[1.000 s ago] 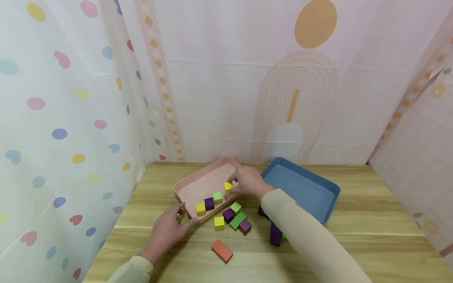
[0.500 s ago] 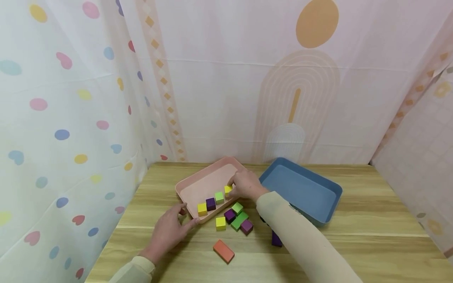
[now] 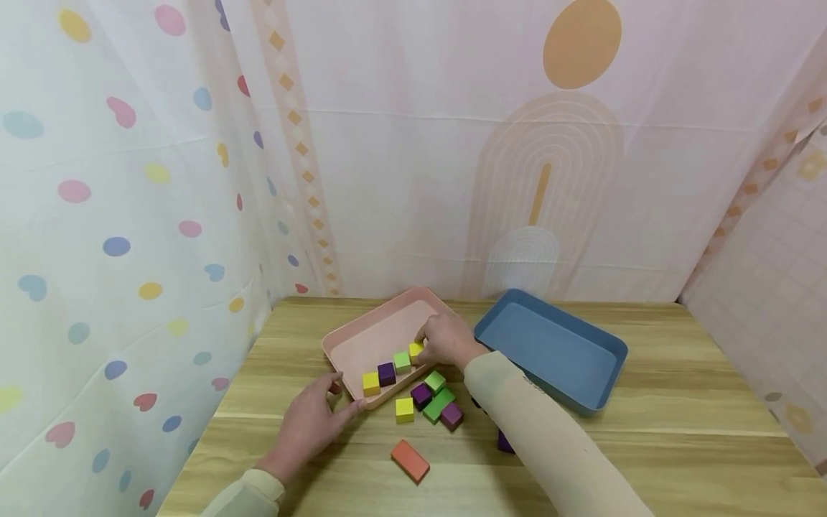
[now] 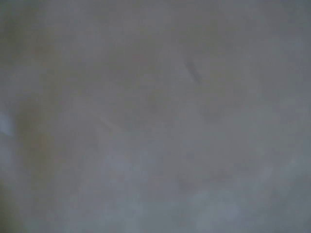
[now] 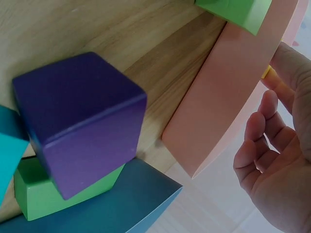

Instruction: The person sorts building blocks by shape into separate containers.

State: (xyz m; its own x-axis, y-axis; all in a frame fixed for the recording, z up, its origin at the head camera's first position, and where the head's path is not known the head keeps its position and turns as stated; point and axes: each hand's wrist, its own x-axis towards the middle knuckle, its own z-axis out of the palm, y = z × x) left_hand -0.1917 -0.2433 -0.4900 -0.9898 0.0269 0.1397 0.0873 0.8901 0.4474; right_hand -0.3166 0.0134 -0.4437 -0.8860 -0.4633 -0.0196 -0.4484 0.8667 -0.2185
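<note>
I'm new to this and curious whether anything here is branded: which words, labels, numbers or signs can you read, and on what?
None can be read.
The blocks: no lettering on the faces that show.
The pink tray and blue tray: none visible.
The patterned cloth: printed shapes only.
The left wrist view is too blurred to read.
</note>
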